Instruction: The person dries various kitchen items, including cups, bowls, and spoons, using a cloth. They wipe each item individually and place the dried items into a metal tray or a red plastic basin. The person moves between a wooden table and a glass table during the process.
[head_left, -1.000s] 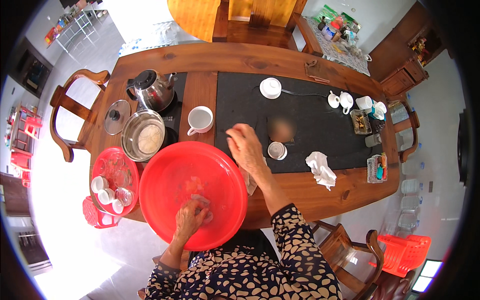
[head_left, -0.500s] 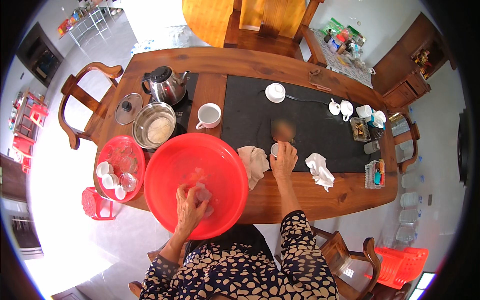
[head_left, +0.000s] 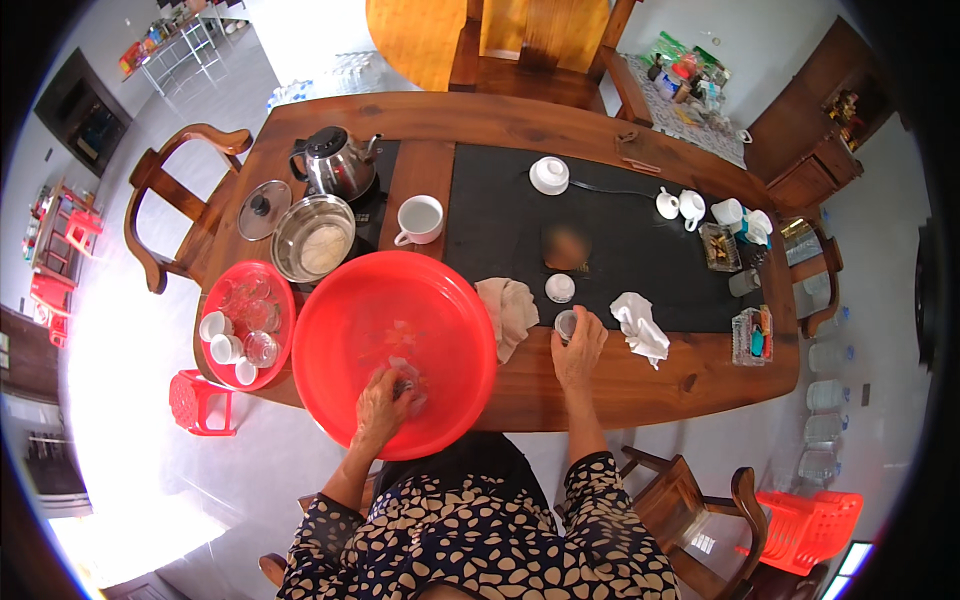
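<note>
Honestly, the right hand [head_left: 580, 350] had a decent pinch going: thumb and fingers closed around the sides of a small, round, white ceramic-looking cup [head_left: 566, 325] near the front edge of the flat black mat [head_left: 490, 220] on the brown wooden bench [head_left: 690, 385]. Couldn't make out whether it was lifted or resting. The left hand [head_left: 382, 405] was curled over a crumpled translucent wad [head_left: 401, 366] inside the big round red plastic basin [head_left: 335, 320]; cloth or film, no idea.

If you asked me, a light grip below the rim suited that cup, steering clear of the second little white cup [head_left: 560, 288] just beyond it. Keeping the wad low in the basin seemed smart too, so drips stayed inside.

As for pointing, the cup's mouth faced up toward the camera, its central axis roughly upright, though any slight tilt was too small to judge. The wad had no clear long axis.
</note>
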